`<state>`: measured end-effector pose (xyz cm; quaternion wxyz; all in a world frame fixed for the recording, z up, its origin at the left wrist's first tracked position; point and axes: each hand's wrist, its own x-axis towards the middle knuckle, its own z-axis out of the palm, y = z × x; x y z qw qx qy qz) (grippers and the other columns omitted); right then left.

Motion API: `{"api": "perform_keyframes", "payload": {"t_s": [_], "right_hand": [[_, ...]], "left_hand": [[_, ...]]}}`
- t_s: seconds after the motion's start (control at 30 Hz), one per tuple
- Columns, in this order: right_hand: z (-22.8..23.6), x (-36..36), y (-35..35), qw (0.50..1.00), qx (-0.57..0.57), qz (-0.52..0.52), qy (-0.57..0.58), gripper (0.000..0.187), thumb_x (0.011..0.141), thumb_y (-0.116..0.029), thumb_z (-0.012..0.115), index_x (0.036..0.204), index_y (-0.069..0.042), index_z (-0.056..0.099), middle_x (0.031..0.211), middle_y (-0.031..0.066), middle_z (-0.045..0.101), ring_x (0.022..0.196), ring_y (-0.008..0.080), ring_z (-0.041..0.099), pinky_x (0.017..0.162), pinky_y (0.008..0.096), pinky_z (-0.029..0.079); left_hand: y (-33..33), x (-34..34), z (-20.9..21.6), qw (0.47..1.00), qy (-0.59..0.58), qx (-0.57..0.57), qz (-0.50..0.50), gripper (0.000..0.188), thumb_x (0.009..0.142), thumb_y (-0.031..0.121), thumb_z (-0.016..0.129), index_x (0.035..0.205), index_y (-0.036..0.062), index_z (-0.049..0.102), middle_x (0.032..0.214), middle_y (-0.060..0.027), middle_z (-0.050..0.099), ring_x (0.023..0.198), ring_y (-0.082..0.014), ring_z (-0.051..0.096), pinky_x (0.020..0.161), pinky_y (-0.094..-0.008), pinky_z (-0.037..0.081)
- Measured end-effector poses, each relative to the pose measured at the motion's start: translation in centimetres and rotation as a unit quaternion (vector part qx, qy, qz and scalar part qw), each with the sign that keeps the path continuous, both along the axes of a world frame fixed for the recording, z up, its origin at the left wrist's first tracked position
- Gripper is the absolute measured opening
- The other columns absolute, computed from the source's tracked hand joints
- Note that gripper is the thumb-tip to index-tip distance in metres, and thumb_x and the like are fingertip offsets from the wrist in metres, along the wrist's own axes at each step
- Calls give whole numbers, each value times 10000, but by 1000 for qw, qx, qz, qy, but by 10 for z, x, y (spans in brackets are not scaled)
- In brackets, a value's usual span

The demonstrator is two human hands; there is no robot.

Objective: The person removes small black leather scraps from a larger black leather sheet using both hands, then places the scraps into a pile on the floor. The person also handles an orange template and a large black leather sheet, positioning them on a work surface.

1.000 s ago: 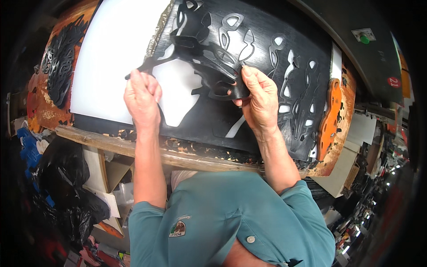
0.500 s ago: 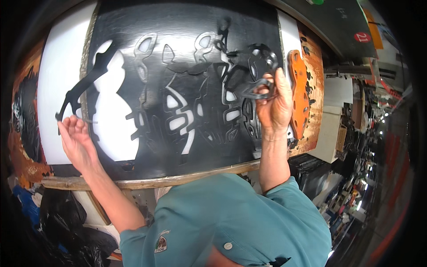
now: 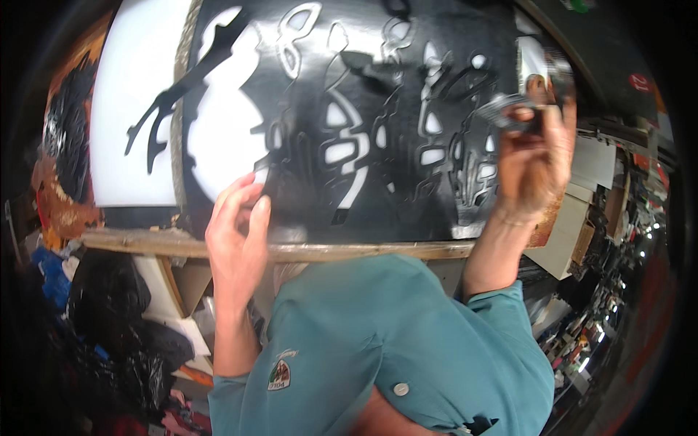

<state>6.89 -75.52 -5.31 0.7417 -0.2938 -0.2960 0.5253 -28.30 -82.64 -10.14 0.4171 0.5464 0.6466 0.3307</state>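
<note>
A black sheet [image 3: 313,211] with many shaped cut-outs lies on a white board [image 3: 138,80]. My left hand [image 3: 238,232] is over the sheet's near left part, fingers curved and apart, with nothing visible in it. On the right, my right hand [image 3: 534,163] is raised over the sheet, its fingers closed on black cut pieces [image 3: 502,109], blurred by motion. How many pieces it holds I cannot tell. A branching black offcut strip [image 3: 178,91] lies across the sheet's left edge and the white board.
A wooden rail [image 3: 349,251] runs along the table's near edge. Black plastic bags [image 3: 109,298] are piled below left. An orange piece [image 3: 536,86] shows partly behind my right hand. A dark machine part [image 3: 611,65] overhangs the far right, and cluttered shelves [image 3: 603,291] stand beyond.
My left hand has let go of the strip's end and moved right over the sheet. My right hand, with the black pieces, has moved right. The whole view has shifted.
</note>
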Motion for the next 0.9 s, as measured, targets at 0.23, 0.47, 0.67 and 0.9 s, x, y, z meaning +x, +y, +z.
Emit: {"api": "perform_keyframes", "payload": {"t_s": [0.23,0.47,0.67,0.9], "right_hand": [[-37,-62,-32,747,137,25,-650,355,844,122,739,1176,-2,752,1028,138,724,883,215,710,748,308,581],[-94,-119,-60,757,194,92,-617,427,773,30,794,1191,-1,712,1000,132,669,800,282,643,667,372,541],[-97,-127,-66,733,183,115,-645,512,760,-60,856,1237,39,698,1020,129,682,823,260,635,684,366,524],[-86,-108,-51,878,-87,163,-441,194,993,-122,715,1117,28,729,904,46,689,785,155,643,684,307,534]], "left_hand": [[24,-6,3,985,-61,-150,-66,158,997,86,684,1069,-54,695,924,-38,665,862,-77,564,754,-262,485],[32,-7,-6,968,-135,-174,-117,119,989,53,666,1083,-18,685,978,-15,677,903,-65,586,818,-245,476],[30,-6,-22,944,-250,-205,-71,107,988,-15,635,1087,-1,671,1020,8,656,924,-48,572,804,-220,463],[22,-1,-10,999,1,47,-28,122,962,-6,681,1084,-8,673,1053,-57,697,956,-122,640,851,-269,502]]}}
